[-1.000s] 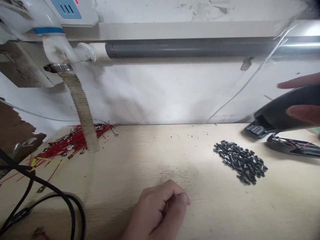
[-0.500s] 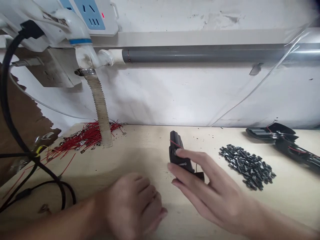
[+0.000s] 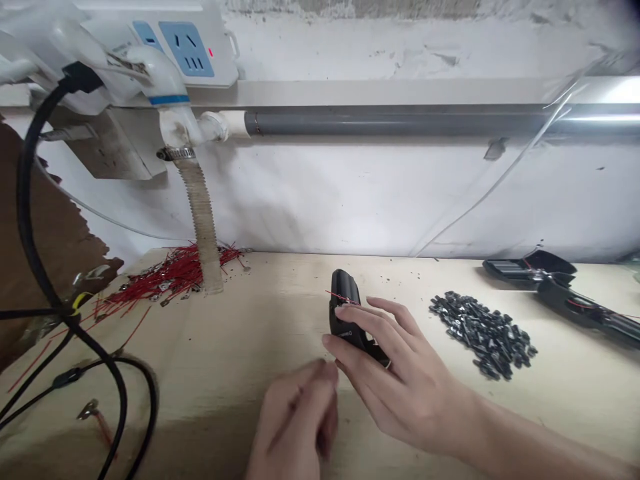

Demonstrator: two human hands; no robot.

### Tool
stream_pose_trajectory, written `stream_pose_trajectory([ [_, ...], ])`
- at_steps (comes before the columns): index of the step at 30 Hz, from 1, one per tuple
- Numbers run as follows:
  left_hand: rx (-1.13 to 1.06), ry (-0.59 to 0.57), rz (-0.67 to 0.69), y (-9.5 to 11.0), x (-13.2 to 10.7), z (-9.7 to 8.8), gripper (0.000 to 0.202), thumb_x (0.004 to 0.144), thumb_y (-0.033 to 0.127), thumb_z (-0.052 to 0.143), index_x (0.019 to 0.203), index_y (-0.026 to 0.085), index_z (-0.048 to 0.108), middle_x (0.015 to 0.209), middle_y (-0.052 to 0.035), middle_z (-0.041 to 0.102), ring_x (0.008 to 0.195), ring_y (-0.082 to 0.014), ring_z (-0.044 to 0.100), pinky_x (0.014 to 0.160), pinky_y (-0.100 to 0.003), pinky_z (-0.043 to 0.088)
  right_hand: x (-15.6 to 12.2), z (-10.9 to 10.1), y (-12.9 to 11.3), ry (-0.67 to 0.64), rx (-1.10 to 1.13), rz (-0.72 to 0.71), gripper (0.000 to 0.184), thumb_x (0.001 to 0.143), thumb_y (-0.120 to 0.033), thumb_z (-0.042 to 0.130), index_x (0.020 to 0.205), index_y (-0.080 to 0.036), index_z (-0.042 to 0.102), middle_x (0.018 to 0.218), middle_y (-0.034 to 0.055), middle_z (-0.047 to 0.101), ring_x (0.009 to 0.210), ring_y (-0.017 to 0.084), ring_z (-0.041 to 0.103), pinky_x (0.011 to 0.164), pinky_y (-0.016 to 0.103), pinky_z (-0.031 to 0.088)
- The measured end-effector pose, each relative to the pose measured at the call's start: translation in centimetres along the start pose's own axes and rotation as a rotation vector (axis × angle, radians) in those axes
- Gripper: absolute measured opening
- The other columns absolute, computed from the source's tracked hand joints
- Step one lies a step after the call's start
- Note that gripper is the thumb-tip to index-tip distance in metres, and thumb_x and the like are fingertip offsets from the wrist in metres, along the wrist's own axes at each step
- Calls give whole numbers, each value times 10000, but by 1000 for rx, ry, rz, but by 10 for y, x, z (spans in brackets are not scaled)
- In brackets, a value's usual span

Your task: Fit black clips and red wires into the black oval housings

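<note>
My right hand lies over a black plastic housing on the wooden bench, fingers wrapped along its sides; a thin red wire crosses the housing's top. My left hand sits just left of it near the front edge, fingers curled together in a pinch; what it pinches is too small to make out. A pile of small black parts lies to the right of my right hand.
A second black housing with red wires lies at the far right. Red wires with metal terminals are heaped at the back left beside a ribbed hose. Black cables loop at the left. A power strip and grey pipe hang on the wall.
My right hand brought a black housing from the far right to the bench centre and now grips it there. My left hand moved a little right, toward the housing.
</note>
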State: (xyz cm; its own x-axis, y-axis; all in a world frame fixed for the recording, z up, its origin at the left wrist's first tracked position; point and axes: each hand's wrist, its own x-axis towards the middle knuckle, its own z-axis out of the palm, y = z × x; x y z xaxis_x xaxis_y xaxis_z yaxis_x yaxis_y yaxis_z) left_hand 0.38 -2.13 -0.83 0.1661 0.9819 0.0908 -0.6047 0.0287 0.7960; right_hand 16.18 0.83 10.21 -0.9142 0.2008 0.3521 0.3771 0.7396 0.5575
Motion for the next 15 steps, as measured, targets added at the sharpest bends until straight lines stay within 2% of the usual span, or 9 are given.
stream_pose_trajectory([
  [2, -64, 56, 60, 0, 20, 0, 644, 927, 638, 696, 600, 187, 373, 606, -3, 386, 611, -124, 368, 578, -270, 327, 0, -2, 0, 7, 8, 1, 430, 916, 2, 609, 1335, -59, 680, 1348, 245, 628, 1269, 352, 613, 1086, 632, 487],
  [3, -102, 1, 85, 3, 28, 1, 626, 915, 631, 721, 619, 180, 404, 622, 1, 405, 632, -120, 389, 600, -256, 352, 0, -2, 0, 9, 12, 0, 430, 910, 3, 608, 1330, -54, 680, 1338, 245, 635, 1267, 350, 615, 1088, 630, 488],
  [5, -210, -36, 89, 11, 41, 2, 624, 867, 671, 768, 681, 176, 437, 650, 20, 420, 634, -104, 394, 598, -232, 370, 1, -2, 1, 18, 22, -9, 435, 904, 10, 591, 1325, -43, 685, 1339, 252, 629, 1290, 350, 607, 1099, 626, 487],
  [8, -272, -135, 85, 21, 49, 2, 551, 923, 706, 720, 990, 183, 557, 790, 21, 545, 664, -103, 470, 620, -229, 420, 3, -1, 1, 33, 47, -50, 437, 922, 11, 568, 1334, -45, 702, 1358, 237, 620, 1329, 342, 593, 1123, 610, 484],
  [11, -263, -232, 56, 25, 51, -3, 588, 1004, 609, 696, 1397, 222, 493, 1103, -39, 676, 854, -124, 621, 795, -252, 495, 5, 1, -2, 6, 79, -94, 368, 978, -37, 620, 1323, -101, 730, 1360, 176, 649, 1314, 294, 605, 1166, 565, 478],
  [13, -252, -311, 12, 27, 52, -7, 677, 988, 531, 750, 1501, 213, 444, 1229, -88, 684, 970, -159, 670, 831, -266, 506, 6, 1, -5, -13, 96, -121, 287, 982, -88, 691, 1259, -136, 749, 1297, 133, 691, 1268, 265, 632, 1191, 541, 475],
  [15, -248, -346, -16, 27, 52, -9, 669, 984, 487, 762, 1508, 186, 475, 1259, -112, 689, 1048, -188, 686, 846, -268, 519, 8, 2, -7, -18, 109, -122, 218, 967, -113, 729, 1180, -153, 747, 1213, 104, 717, 1222, 249, 657, 1204, 533, 475],
])
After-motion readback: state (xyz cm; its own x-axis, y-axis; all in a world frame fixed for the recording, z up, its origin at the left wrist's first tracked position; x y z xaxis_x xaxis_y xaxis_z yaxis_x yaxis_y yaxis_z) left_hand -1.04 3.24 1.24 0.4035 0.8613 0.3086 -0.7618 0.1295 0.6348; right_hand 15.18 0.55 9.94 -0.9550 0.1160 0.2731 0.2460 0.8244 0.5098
